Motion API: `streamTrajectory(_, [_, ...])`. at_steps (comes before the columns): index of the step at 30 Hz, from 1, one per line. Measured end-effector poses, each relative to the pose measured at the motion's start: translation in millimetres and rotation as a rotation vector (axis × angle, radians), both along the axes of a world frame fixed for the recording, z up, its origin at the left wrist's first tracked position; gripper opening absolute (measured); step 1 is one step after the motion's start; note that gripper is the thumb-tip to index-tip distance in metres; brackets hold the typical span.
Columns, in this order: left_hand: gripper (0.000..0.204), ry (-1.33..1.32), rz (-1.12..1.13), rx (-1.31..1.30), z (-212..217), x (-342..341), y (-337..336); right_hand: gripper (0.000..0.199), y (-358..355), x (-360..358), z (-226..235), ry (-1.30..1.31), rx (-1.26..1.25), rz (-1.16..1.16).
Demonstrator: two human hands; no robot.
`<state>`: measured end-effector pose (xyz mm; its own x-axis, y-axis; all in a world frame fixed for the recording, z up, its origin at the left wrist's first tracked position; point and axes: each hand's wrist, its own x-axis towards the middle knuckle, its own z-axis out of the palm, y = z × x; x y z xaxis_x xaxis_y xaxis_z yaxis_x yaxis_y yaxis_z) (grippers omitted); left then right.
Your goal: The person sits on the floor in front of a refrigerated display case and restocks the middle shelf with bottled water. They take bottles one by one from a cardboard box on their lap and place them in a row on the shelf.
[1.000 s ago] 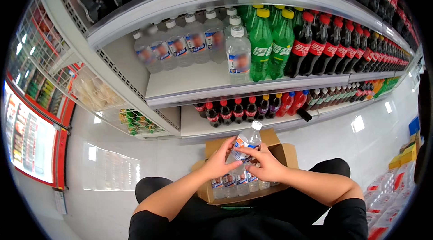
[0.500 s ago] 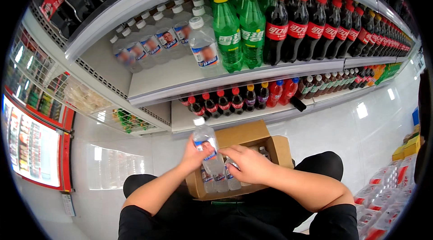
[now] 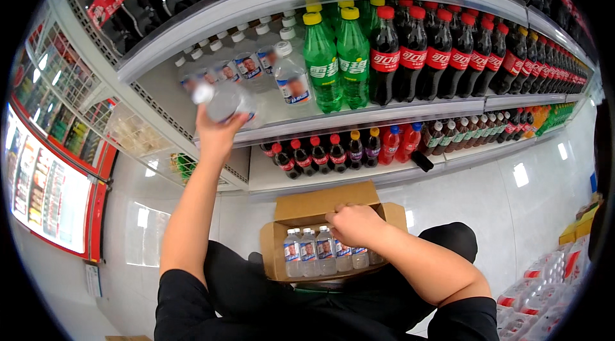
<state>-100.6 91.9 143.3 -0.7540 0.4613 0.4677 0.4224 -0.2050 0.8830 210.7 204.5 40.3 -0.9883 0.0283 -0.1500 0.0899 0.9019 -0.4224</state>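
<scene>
Raised at the front left of the shelf, my left hand [image 3: 218, 135] is closed round a clear plastic bottle [image 3: 225, 101] with a white cap. The bottle is tilted and smeared by motion. Rows of like bottles [image 3: 248, 67] stand upright behind it, and one [image 3: 292, 78] stands at the front beside the green bottles. My right hand [image 3: 359, 224] is over the open cardboard box [image 3: 327, 208] between my knees, its fingers curled down among the bottle tops; what they hold is hidden. Several capped clear bottles [image 3: 309, 254] with blue-and-white labels stand in the box.
Right of the clear bottles stand green bottles [image 3: 320, 65] with yellow caps, then dark cola bottles [image 3: 384, 62]. The shelf's front edge [image 3: 384, 109] runs across, above a lower row of small bottles [image 3: 337, 155]. Wrapped bottle packs [image 3: 544, 277] lie at the right.
My left hand has lifted the clear bottle from above the box up and leftward to the shelf, tipping it over. My right hand stays over the box, its fingers now curled in.
</scene>
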Motion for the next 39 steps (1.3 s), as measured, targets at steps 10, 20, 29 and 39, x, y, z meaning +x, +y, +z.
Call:
streamTrajectory(10, [0.053,0.447,-0.075,-0.277,-22,-62,90,0.038,1,6,7,-0.363,0.1,-0.021])
streamTrajectory(20, [0.041,0.268,0.055,-0.697,-30,-60,103,0.043,0,0,-7,-0.389,0.118,0.037])
streamTrajectory(29, [0.039,0.399,-0.095,-0.412,-87,81,-38,0.043,-8,3,-16,-0.414,0.111,0.021])
streamTrajectory(39, [0.032,0.43,-0.851,-1.138,-187,143,-106,0.048,-30,-15,-71,-0.742,0.066,0.138])
